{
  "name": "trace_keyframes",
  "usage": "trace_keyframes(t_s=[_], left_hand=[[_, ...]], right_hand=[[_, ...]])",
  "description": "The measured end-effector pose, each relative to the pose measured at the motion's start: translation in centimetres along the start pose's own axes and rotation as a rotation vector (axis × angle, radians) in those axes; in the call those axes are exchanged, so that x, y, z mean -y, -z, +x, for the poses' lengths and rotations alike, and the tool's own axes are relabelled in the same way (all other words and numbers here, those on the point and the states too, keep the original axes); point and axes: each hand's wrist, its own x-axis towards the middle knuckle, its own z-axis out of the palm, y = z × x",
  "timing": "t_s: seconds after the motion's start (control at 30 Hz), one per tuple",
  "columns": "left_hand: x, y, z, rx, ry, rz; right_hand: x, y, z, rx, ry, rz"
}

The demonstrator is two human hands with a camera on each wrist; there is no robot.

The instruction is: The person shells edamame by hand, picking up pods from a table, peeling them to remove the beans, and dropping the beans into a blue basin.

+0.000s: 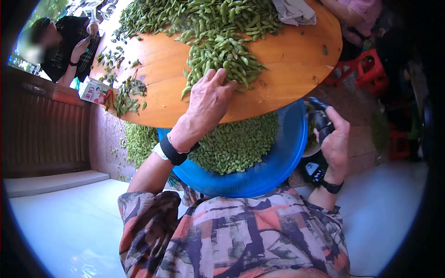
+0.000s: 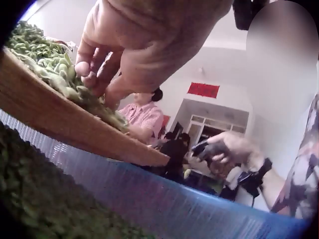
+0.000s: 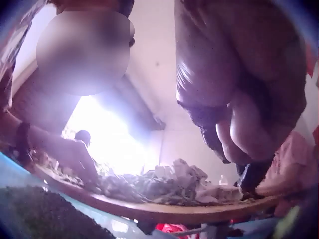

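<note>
My left hand [image 1: 211, 99] is at the near end of a heap of green soybean pods [image 1: 222, 55] on the wooden table. In the left wrist view its bent fingers and thumb pinch in among the pods [image 2: 65, 79] by the table edge. My right hand [image 1: 333, 139] is held off the table's right side, beyond the rim of a blue basin [image 1: 303, 134]. Black covers wrap its thumb and index finger, which stand apart. Below it in the left wrist view is a small pale green piece [image 2: 187, 173]. Shelled green beans [image 1: 236, 143] fill the basin.
A bowl [image 1: 313, 150] stands beneath my right hand. A drink carton [image 1: 95, 90] and loose leaves lie on the table's left; a grey cloth [image 1: 295, 11] lies at the back. Other people sit at the left and right. Red stools [image 1: 371, 72] stand at right.
</note>
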Motion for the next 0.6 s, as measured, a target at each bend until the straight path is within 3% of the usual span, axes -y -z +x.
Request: trace_keyframes(t_s=[0.07, 0.13, 0.27, 0.33, 0.4, 0.6], left_hand=[[-0.3, 0.0, 0.1, 0.003, -0.004, -0.001], [-0.8, 0.5, 0.1, -0.081, 0.064, -0.18], [-1.1, 0.4, -0.4, -0.184, 0.06, -0.462], [-2.1, 1.4, -1.0, -0.134, 0.116, -0.553], [-2.8, 1.7, -1.6, 0.169, 0.574, -1.156], [-4.3, 0.8, -2.3, 0.082, 0.74, -1.527]], right_hand=[[0.9, -1.4, 0.7, 0.139, 0.005, 0.16], [2.8, -2.9, 1.6, 0.284, -0.119, 0.366], [2.9, -6.5, 3.3, 0.341, -0.19, 0.474], [2.7, -7.1, 3.6, 0.349, -0.195, 0.495], [2.5, -7.3, 3.7, 0.474, -0.265, 0.71], [2.1, -8.3, 3.2, 0.505, -0.272, 0.975]])
